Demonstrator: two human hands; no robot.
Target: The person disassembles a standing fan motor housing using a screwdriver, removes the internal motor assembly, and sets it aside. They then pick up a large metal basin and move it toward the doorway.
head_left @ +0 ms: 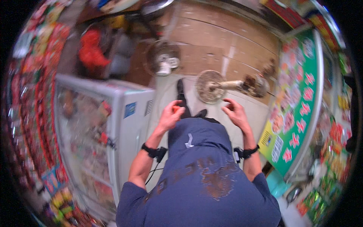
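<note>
My left hand (171,116) hangs in front of my waist with its fingers curled in. A small orange-red spot shows between them, too small to name. My right hand (236,115) is at about the same height on the other side, fingers loosely bent and thumb apart, with nothing visible in it. Both hands are clear of other things. Beyond them on the floor stands a round, pale disc (204,87) with a cream post (229,84) running from it toward a blurred brown end. Each wrist wears a black strap with a small device.
Left, a white glass-topped freezer (130,96) stands close to my arm, beside shelves of red packets (41,98). A round bin (162,47) holding white items is ahead, near a red bag (92,51). Right, a green pictured panel (298,102) fronts a cabinet. Brown cardboard (242,41) covers the far floor.
</note>
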